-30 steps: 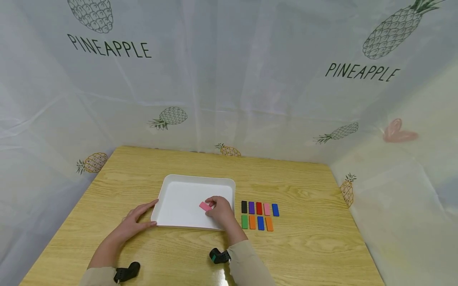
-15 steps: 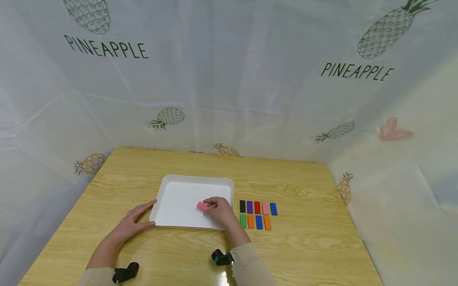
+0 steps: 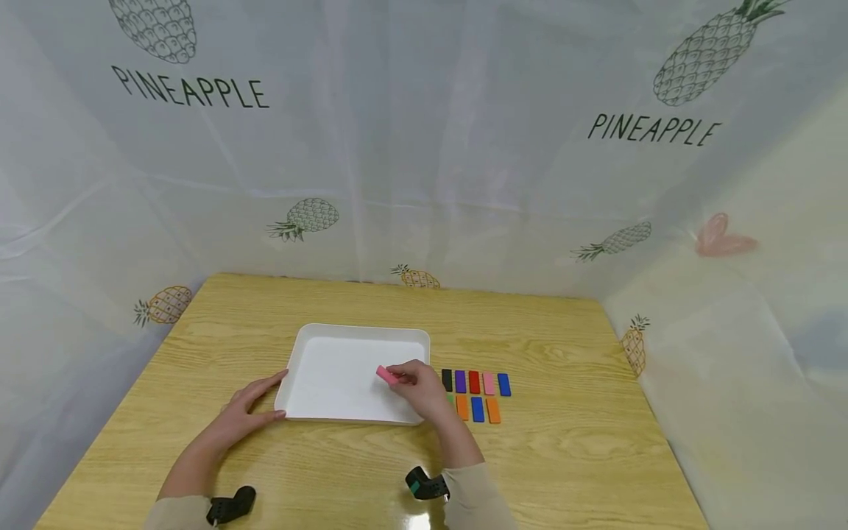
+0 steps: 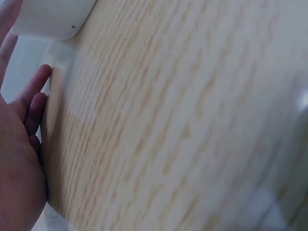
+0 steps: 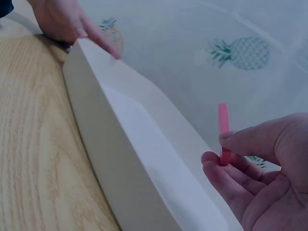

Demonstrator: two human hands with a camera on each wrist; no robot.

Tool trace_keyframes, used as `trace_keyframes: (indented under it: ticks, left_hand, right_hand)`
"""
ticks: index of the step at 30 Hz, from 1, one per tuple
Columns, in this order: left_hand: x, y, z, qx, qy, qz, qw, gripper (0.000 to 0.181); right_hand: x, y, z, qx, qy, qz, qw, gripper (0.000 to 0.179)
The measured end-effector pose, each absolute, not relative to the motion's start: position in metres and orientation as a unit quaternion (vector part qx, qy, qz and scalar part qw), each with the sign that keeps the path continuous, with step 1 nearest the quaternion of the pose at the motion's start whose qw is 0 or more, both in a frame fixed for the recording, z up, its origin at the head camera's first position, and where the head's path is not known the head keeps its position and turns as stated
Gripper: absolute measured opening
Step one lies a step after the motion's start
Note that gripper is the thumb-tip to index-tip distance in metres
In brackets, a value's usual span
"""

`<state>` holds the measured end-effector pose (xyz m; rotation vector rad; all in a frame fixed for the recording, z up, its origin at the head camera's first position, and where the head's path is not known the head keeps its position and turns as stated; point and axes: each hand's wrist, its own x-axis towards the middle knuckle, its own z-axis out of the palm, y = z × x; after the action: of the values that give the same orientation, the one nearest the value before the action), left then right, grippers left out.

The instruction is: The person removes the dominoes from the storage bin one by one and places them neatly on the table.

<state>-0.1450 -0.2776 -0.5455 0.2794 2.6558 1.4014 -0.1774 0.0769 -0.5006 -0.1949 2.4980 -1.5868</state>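
Note:
Between thumb and fingertips, my right hand (image 3: 420, 389) pinches a thin pink rectangular block (image 3: 386, 375) over the right half of a shallow white tray (image 3: 327, 375). The right wrist view shows this pink block (image 5: 223, 118) edge-on and raised above the tray wall (image 5: 113, 134). At the tray's left side, my left hand (image 3: 241, 416) touches the rim with thumb and fingers spread and fairly straight. In the left wrist view, part of the left hand (image 4: 19, 159) lies beside a tray corner (image 4: 53, 21).
Right of the tray, two rows of flat blocks lie on the wooden table (image 3: 563, 397): black (image 3: 447, 380), purple (image 3: 460, 381), red (image 3: 474, 382), pink (image 3: 489, 383), blue (image 3: 505, 384), and others below. My right hand partly covers a green block (image 3: 450, 400). A pineapple-print curtain (image 3: 424, 147) surrounds the table.
My right hand has shifted to the right and slightly away from me, with the pink block turned in its fingers. The left hand stays at the tray's edge. The head view has shifted slightly.

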Motion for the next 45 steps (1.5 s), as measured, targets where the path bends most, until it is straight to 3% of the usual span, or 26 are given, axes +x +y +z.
trace_keyframes:
  ticks: [15, 24, 45]
  left_hand:
    - [-0.145, -0.278, -0.548, 0.089, 0.872, 0.477, 0.064, 0.071]
    - [-0.146, -0.279, -0.548, 0.085, 0.877, 0.468, 0.068, 0.07]
    - [-0.147, -0.279, -0.548, 0.096, 0.883, 0.457, 0.055, 0.07]
  right_hand:
    - [-0.168, 0.114, -0.484, -0.078, 0.766, -0.628, 0.113, 0.04]
    - [-0.162, 0.14, -0.487, -0.077, 0.744, -0.658, 0.091, 0.041]
    - [-0.145, 0.19, -0.488, 0.029, 0.818, -0.566, 0.102, 0.048]
